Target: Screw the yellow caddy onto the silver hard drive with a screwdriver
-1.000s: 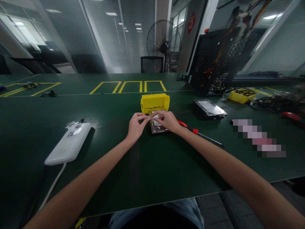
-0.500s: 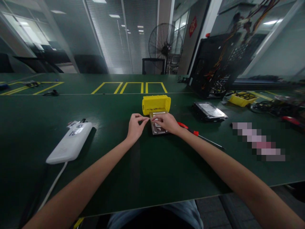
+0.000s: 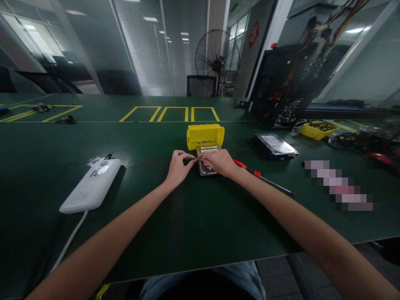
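The hard drive (image 3: 206,167) lies flat in the middle of the table (image 3: 193,225), well back from the near edge. The right hand (image 3: 220,161) rests on top of it and covers its right half. The left hand (image 3: 177,167) sits at the drive's left edge. Both hands are pinched, thumb against forefinger, and their tips meet just over that edge. I cannot tell whether anything small is between them.

Two yellow bins are in view:
- One yellow bin (image 3: 205,136) touches the drive's far end, its open side facing the person. Its inside is too dark to read.
- The other bin (image 3: 317,128) stands toward the right edge and holds dark cables.

There are two hard drives. The second drive (image 3: 275,146) lies to the right of the first, apart from it. One red-handled screwdriver (image 3: 250,170) lies by the right wrist. One white power strip (image 3: 92,185) lies toward the left edge.
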`<act>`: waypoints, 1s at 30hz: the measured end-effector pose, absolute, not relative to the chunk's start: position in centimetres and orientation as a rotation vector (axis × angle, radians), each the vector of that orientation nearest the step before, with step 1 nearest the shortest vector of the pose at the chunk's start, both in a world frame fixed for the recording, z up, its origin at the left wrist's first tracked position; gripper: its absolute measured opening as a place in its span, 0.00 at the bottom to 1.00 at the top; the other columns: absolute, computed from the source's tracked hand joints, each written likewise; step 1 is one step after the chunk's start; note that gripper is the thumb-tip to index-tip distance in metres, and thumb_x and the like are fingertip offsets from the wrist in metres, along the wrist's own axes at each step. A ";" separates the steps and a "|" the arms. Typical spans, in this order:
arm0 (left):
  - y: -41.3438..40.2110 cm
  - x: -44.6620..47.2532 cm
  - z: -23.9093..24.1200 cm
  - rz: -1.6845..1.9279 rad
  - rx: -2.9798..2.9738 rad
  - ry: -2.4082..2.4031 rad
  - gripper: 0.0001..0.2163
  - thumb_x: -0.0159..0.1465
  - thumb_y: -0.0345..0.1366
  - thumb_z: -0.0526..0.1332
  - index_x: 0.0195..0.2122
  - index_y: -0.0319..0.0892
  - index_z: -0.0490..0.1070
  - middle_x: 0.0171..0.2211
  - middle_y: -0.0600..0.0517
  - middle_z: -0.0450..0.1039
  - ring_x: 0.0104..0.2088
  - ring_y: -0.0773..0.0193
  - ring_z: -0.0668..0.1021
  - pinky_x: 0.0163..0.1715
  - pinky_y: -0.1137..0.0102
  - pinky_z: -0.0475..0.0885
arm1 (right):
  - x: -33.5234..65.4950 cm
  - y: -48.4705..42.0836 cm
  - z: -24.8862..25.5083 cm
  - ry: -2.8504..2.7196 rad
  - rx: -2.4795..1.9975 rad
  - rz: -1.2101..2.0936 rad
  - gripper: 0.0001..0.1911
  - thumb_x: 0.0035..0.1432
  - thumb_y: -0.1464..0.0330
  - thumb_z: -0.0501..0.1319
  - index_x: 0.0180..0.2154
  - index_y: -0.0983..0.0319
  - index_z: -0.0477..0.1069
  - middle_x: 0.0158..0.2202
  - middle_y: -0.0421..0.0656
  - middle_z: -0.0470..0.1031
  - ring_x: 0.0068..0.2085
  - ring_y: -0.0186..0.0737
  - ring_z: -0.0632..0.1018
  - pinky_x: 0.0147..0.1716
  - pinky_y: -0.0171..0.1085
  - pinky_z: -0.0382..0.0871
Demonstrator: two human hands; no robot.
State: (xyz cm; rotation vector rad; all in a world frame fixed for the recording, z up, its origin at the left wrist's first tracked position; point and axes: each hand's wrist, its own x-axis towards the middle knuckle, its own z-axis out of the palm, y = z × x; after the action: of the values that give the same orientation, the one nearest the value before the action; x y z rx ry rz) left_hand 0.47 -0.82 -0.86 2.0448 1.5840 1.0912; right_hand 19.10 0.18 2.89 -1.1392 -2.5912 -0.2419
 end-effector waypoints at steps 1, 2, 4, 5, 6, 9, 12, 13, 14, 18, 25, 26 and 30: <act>-0.8 0.5 -0.9 1.090 2.040 1.581 0.08 0.61 0.38 0.61 0.38 0.43 0.76 0.42 0.48 0.64 0.45 0.57 0.71 0.42 0.60 0.72 | 19.1 0.2 2.9 -2.602 -1.120 -0.272 0.13 0.63 0.67 0.54 0.46 0.61 0.72 0.42 0.49 0.78 0.41 0.45 0.78 0.33 0.38 0.66; -0.8 0.5 -0.9 1.086 2.038 1.577 0.08 0.61 0.38 0.61 0.38 0.42 0.75 0.42 0.48 0.64 0.45 0.57 0.71 0.42 0.60 0.72 | 19.1 0.2 2.8 -2.612 -1.105 -0.303 0.13 0.63 0.67 0.54 0.46 0.61 0.72 0.41 0.50 0.78 0.41 0.45 0.78 0.33 0.38 0.66; -0.8 0.5 -0.8 1.071 2.038 1.578 0.08 0.61 0.38 0.60 0.38 0.42 0.75 0.41 0.48 0.64 0.44 0.57 0.71 0.41 0.61 0.72 | 19.2 0.2 2.7 -2.633 -1.089 -0.366 0.13 0.63 0.67 0.54 0.46 0.62 0.71 0.40 0.50 0.78 0.39 0.45 0.78 0.32 0.38 0.66; -0.7 0.5 -0.8 1.057 2.038 1.581 0.08 0.61 0.39 0.60 0.38 0.42 0.75 0.41 0.48 0.64 0.44 0.57 0.71 0.41 0.61 0.72 | 19.2 0.2 2.7 -2.643 -1.087 -0.398 0.13 0.63 0.67 0.53 0.46 0.62 0.71 0.39 0.50 0.78 0.39 0.44 0.78 0.31 0.38 0.65; -0.7 0.6 -0.8 1.042 2.038 1.585 0.08 0.61 0.39 0.60 0.38 0.42 0.75 0.41 0.48 0.64 0.44 0.57 0.72 0.41 0.61 0.72 | 19.2 0.3 2.7 -2.651 -1.088 -0.430 0.13 0.63 0.67 0.53 0.46 0.62 0.71 0.38 0.50 0.79 0.38 0.44 0.79 0.30 0.37 0.65; -0.7 0.6 -0.7 1.008 2.041 1.593 0.09 0.61 0.39 0.60 0.38 0.42 0.75 0.42 0.48 0.64 0.44 0.58 0.72 0.40 0.61 0.72 | 19.1 0.3 2.7 -2.666 -1.088 -0.489 0.13 0.64 0.67 0.52 0.45 0.62 0.71 0.37 0.49 0.79 0.35 0.45 0.79 0.27 0.37 0.63; -0.6 0.7 -0.7 1.009 2.051 1.592 0.09 0.62 0.40 0.60 0.38 0.43 0.75 0.42 0.48 0.65 0.43 0.58 0.73 0.41 0.61 0.72 | 19.0 0.2 2.7 -2.657 -1.104 -0.486 0.13 0.63 0.67 0.53 0.45 0.61 0.71 0.37 0.49 0.79 0.35 0.44 0.79 0.27 0.37 0.62; -0.6 0.7 -0.7 1.013 2.053 1.593 0.08 0.62 0.40 0.59 0.38 0.43 0.75 0.42 0.48 0.65 0.43 0.58 0.73 0.41 0.62 0.72 | 19.0 0.2 2.6 -2.648 -1.118 -0.477 0.13 0.63 0.67 0.53 0.45 0.61 0.72 0.36 0.48 0.79 0.35 0.44 0.79 0.27 0.36 0.62; -0.6 0.7 -0.8 1.018 2.053 1.595 0.08 0.62 0.39 0.59 0.37 0.43 0.75 0.41 0.48 0.66 0.43 0.58 0.73 0.41 0.62 0.72 | 19.0 0.2 2.6 -2.636 -1.135 -0.468 0.12 0.63 0.67 0.53 0.45 0.61 0.72 0.35 0.48 0.79 0.35 0.43 0.79 0.27 0.36 0.62; -0.4 0.6 -0.9 1.026 2.048 1.592 0.08 0.62 0.39 0.59 0.37 0.43 0.75 0.40 0.49 0.66 0.42 0.59 0.73 0.40 0.62 0.72 | 19.1 0.2 2.6 -2.617 -1.157 -0.437 0.14 0.63 0.65 0.54 0.48 0.60 0.71 0.38 0.48 0.79 0.36 0.44 0.79 0.27 0.36 0.62; -0.5 0.6 -0.8 1.018 2.019 1.587 0.09 0.62 0.40 0.59 0.38 0.43 0.75 0.41 0.48 0.65 0.43 0.58 0.73 0.42 0.62 0.72 | 19.9 0.5 2.8 -2.709 -1.117 -0.379 0.17 0.63 0.65 0.53 0.53 0.55 0.68 0.44 0.46 0.78 0.39 0.44 0.79 0.28 0.36 0.65; -0.6 0.6 -0.7 1.019 2.015 1.586 0.09 0.62 0.40 0.59 0.38 0.43 0.75 0.41 0.48 0.65 0.43 0.58 0.73 0.42 0.61 0.72 | 20.0 0.6 2.7 -2.702 -1.128 -0.377 0.18 0.63 0.65 0.52 0.53 0.55 0.68 0.44 0.47 0.78 0.39 0.45 0.79 0.28 0.36 0.66; -0.8 0.6 -0.5 1.035 1.989 1.583 0.08 0.63 0.38 0.58 0.39 0.42 0.75 0.42 0.48 0.65 0.44 0.58 0.73 0.43 0.61 0.72 | 20.1 0.6 2.7 -2.685 -1.090 -0.350 0.19 0.64 0.65 0.52 0.55 0.54 0.66 0.45 0.47 0.78 0.41 0.46 0.79 0.28 0.38 0.67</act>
State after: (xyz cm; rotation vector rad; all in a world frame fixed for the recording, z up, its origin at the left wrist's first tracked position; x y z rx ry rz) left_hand 0.63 -0.79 -0.52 1.9893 1.5832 1.0348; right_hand 20.06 0.59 2.67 -1.0898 -2.6855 -0.3499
